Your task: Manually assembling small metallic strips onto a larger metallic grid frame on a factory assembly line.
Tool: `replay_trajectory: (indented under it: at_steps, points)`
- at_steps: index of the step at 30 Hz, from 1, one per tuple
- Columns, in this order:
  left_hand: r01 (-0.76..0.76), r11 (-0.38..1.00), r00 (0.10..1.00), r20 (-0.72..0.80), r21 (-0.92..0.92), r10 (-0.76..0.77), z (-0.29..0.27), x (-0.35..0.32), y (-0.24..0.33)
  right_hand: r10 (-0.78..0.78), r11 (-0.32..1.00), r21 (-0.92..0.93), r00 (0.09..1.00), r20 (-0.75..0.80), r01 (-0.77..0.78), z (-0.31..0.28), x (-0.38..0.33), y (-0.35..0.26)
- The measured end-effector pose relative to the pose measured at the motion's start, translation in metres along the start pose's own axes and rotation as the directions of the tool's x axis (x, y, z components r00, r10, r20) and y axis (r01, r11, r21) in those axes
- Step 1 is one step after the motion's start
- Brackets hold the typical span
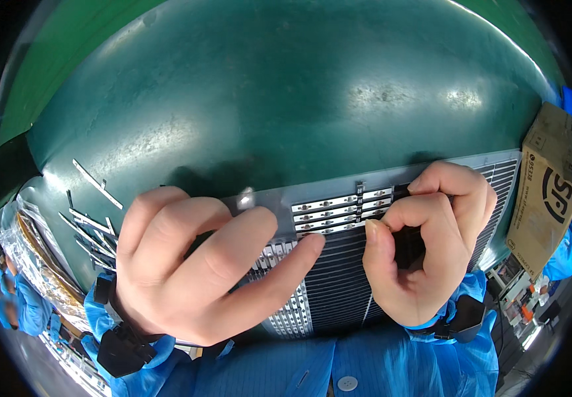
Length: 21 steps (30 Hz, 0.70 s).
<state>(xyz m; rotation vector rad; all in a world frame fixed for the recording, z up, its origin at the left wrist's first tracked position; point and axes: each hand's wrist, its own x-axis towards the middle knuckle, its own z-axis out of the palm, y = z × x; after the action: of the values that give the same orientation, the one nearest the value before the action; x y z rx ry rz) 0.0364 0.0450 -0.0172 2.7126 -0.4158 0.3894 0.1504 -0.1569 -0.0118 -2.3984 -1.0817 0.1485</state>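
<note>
In front of me lies a flat sheet [339, 281] with close rows of black bars. Several narrow silver-white strips [329, 217] with small dark parts lie side by side at its upper middle. My right hand [425, 245] pinches thumb and index finger at the right end of the nearest of these strips; its fingertips cover that end. My left hand [197, 264] has its fingers bent and apart. Its thumb tip touches the left part of the same strip, while the other fingers hover over the sheet's left side. More silver-white strips [289, 317] fill the sheet's lower left, partly under my left hand.
Loose thin strips [94, 231] lie scattered on the green tabletop [253, 99], left of my left hand. A clear plastic bag [41, 258] with brownish contents is at the far left. At the right edge stands a cardboard box [544, 192]. People in blue work clothes [31, 308] appear lower left.
</note>
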Motion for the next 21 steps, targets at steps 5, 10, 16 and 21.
replay_trajectory:
  at_steps: [5,10,16,21]
  points:
    - [-0.013,0.998,0.999,0.041,0.068,0.01,-0.003,0.001,0.002,-0.011,1.0,-0.027,1.0,-0.023,0.01,0.002,0.0,-0.004]
    - [0.018,0.997,0.999,0.035,0.079,-0.021,0.003,0.003,0.006,-0.006,0.999,-0.045,0.999,-0.036,0.004,0.005,-0.001,-0.003]
    - [0.017,0.999,1.0,0.015,0.046,-0.017,0.001,0.002,0.002,-0.027,0.992,-0.123,0.999,-0.036,0.022,0.004,0.003,-0.008]
    - [0.062,0.997,0.995,0.07,0.038,-0.065,-0.009,0.001,0.006,-0.041,0.991,-0.129,0.998,-0.044,0.035,0.003,0.003,-0.012]
